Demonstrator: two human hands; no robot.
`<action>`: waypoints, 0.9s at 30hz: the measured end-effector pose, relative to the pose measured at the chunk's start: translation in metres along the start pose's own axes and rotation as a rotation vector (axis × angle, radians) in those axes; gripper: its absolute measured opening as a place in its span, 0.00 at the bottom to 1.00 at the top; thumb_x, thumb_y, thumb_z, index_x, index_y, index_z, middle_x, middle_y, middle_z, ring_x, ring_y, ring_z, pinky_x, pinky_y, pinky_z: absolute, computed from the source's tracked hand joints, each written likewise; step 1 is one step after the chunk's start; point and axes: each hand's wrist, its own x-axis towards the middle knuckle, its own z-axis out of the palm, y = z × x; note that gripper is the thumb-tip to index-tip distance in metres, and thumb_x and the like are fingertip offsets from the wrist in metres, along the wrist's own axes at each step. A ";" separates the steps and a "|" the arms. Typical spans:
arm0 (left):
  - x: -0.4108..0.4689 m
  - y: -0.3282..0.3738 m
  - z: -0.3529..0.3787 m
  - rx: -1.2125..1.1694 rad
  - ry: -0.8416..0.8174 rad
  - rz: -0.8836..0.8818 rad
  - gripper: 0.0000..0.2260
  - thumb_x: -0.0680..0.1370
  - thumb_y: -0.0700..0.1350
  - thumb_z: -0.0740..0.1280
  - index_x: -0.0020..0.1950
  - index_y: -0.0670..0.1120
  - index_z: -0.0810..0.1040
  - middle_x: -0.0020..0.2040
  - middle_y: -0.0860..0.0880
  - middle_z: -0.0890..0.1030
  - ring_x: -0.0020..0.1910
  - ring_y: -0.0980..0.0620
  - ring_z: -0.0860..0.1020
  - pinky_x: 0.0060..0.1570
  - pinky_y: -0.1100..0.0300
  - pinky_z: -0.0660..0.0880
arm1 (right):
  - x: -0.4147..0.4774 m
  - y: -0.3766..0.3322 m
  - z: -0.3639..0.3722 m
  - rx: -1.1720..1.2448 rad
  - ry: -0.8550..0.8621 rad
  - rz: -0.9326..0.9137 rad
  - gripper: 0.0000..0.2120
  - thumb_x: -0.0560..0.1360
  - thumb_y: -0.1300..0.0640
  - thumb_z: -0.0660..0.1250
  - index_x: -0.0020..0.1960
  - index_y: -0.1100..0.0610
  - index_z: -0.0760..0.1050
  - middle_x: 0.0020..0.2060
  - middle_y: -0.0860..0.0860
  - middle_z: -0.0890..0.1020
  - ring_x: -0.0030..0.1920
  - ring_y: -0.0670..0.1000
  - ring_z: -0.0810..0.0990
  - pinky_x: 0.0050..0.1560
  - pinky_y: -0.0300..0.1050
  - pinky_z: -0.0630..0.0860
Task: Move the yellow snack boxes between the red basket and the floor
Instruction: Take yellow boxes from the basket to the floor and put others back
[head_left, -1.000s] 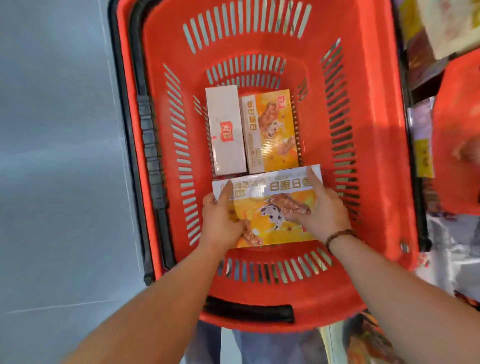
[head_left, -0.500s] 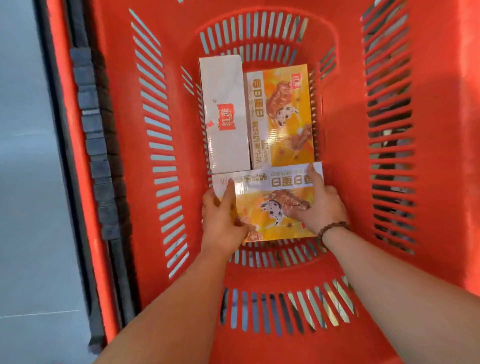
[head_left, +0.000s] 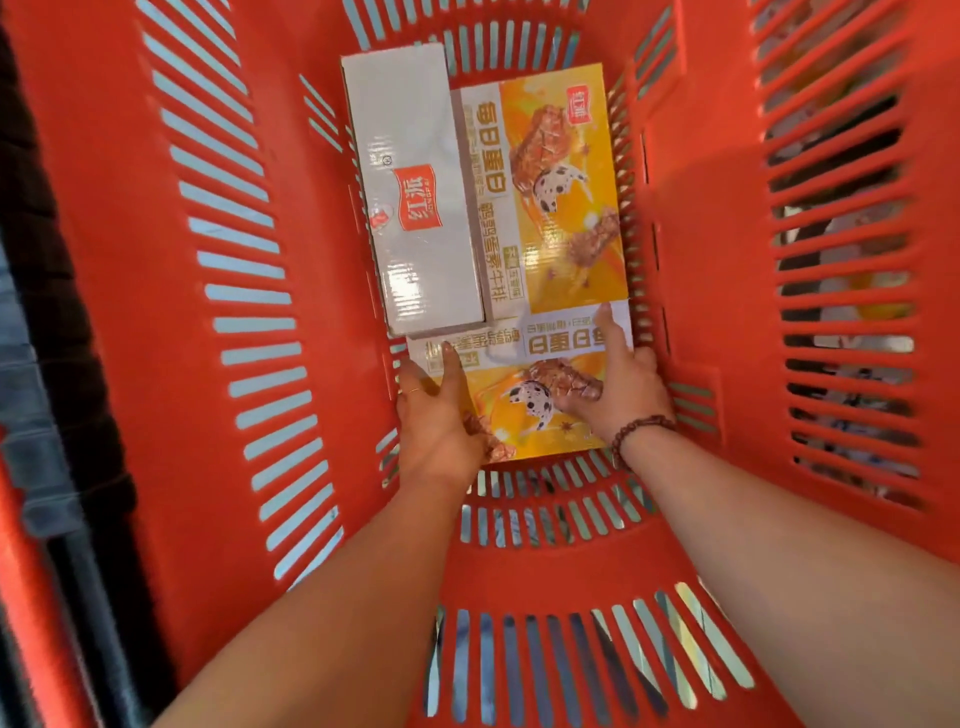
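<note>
Head view: red basket (head_left: 208, 364) contains white-sided box (head_left: 415, 208), far yellow snack box (head_left: 561, 197) and near yellow snack box (head_left: 524, 374). Left hand (head_left: 441, 415) and right hand (head_left: 623, 387) grip the near yellow snack box by its sides, thumbs on top.

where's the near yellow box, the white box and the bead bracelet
near yellow box (head_left: 519, 358): head view, middle of its top face
white box (head_left: 415, 200): head view, on its red logo
bead bracelet (head_left: 641, 427): head view, beads over the right wrist

The held box (head_left: 524, 374) sank deeper (toward basket (head_left: 701, 208) floor).
</note>
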 end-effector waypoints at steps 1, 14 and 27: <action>0.001 0.000 -0.001 0.005 -0.010 -0.005 0.47 0.63 0.42 0.77 0.74 0.58 0.53 0.67 0.50 0.53 0.63 0.44 0.65 0.60 0.53 0.73 | 0.002 0.000 0.001 -0.006 -0.003 0.000 0.51 0.67 0.49 0.75 0.74 0.38 0.40 0.63 0.61 0.65 0.56 0.63 0.75 0.56 0.53 0.74; -0.027 0.108 -0.123 0.278 -0.090 0.531 0.28 0.71 0.48 0.71 0.69 0.48 0.67 0.62 0.44 0.70 0.63 0.44 0.69 0.55 0.50 0.73 | -0.093 -0.028 -0.074 0.329 0.187 0.008 0.31 0.66 0.47 0.75 0.66 0.50 0.69 0.60 0.55 0.73 0.60 0.57 0.73 0.59 0.50 0.72; -0.139 0.246 -0.299 0.570 -0.368 1.217 0.25 0.69 0.53 0.73 0.63 0.49 0.73 0.58 0.46 0.76 0.59 0.44 0.72 0.57 0.50 0.71 | -0.313 -0.059 -0.170 0.780 0.772 0.042 0.19 0.67 0.58 0.74 0.56 0.48 0.76 0.50 0.50 0.78 0.51 0.51 0.77 0.55 0.52 0.75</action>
